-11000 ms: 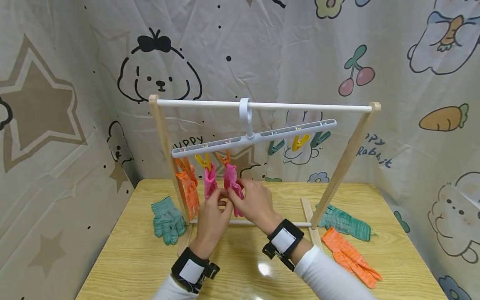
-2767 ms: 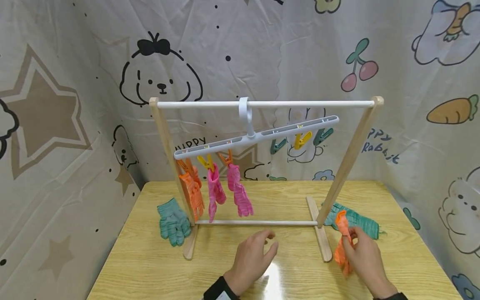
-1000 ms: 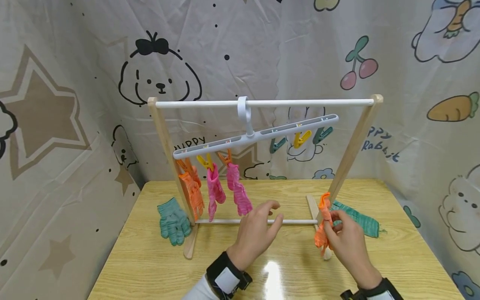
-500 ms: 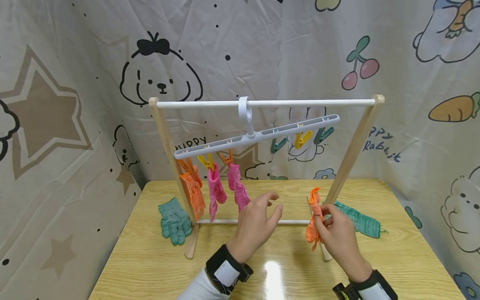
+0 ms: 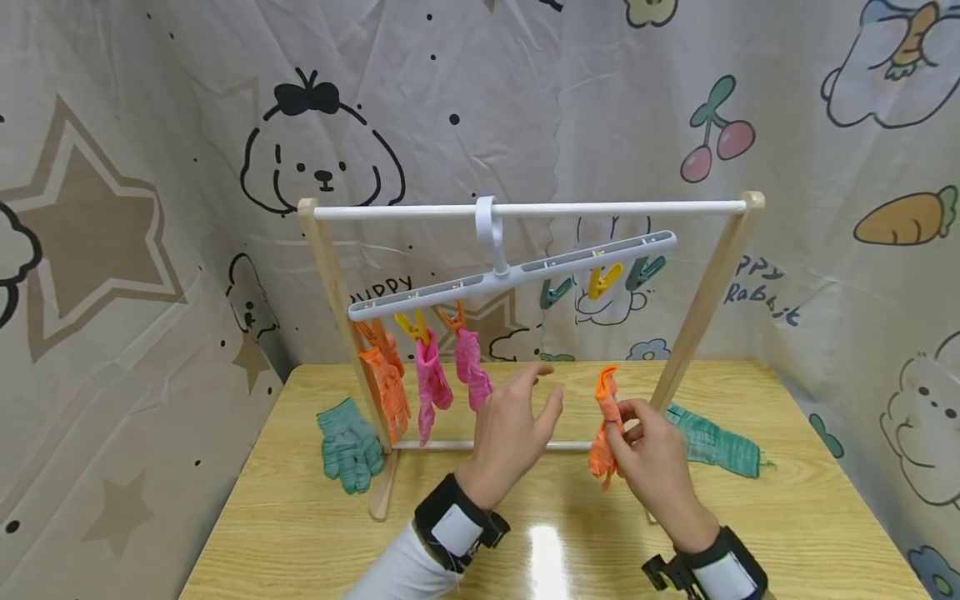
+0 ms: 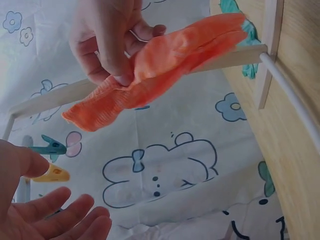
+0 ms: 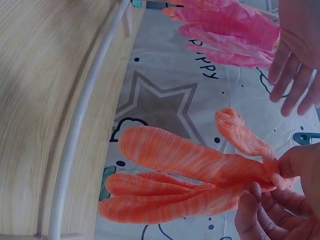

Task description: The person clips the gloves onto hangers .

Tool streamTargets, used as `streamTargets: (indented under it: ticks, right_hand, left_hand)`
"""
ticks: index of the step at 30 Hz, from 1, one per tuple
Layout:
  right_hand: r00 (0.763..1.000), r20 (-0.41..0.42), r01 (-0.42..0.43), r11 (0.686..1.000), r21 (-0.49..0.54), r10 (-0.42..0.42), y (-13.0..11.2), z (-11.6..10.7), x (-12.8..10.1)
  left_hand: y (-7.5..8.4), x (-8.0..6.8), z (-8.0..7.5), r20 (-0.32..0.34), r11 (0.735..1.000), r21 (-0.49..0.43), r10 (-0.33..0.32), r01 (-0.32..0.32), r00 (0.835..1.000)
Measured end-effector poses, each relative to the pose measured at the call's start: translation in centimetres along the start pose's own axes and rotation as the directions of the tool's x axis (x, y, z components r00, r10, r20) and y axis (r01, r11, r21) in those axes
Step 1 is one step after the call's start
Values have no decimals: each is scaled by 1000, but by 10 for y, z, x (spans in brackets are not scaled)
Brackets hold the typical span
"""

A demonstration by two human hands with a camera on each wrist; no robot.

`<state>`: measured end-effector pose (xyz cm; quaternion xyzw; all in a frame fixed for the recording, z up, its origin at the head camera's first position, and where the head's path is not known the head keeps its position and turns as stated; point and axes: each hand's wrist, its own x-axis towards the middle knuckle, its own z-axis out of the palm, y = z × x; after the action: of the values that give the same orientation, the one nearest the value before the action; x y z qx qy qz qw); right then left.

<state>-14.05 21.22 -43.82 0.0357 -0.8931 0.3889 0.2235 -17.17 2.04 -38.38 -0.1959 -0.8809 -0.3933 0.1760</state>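
An orange knit glove hangs in front of the rack's right half, its upper part pinched between thumb and fingers of my right hand. In the right wrist view the glove's fingers dangle loosely. My left hand is raised beside it, fingers apart and holding nothing, overlapping a pink glove in the head view. That glove, another pink glove and an orange glove hang from clips on the left half of the tilted grey hanger. On its right half are a yellow clip and two green clips, holding nothing.
The hanger hooks over the white top rod of a wooden rack. A green glove lies at the table's left; another green knit piece lies at the right, partly behind my right hand. A white lower bar joins the rack's feet.
Since the earlier frames the pink gloves were left hanging and my right hand picked up the orange glove from the right. It has carried it leftward and slightly up; my left hand rose a little.
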Motion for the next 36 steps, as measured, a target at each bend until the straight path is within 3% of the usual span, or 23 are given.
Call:
streamTargets:
  ticks: [6,17,26,36]
  right_hand:
    - [1000,-3,10,1000,1,-10,-3,4,2]
    - [1000,7,22,1000,4,-22,-7,5,8]
    - [999,12,35,999,12,-35,-11,7,11]
    - [999,22,40,999,12,-40,-12,8,15]
  left_hand:
    - [3,11,0,-42,1000,-4,30,-31,999]
    - [6,33,0,-63,997,33,69,-67,996]
    - [4,53,4,-25,1000,24,-2,2,1000]
    - [5,76,3,-45,998,57,-27,30,999]
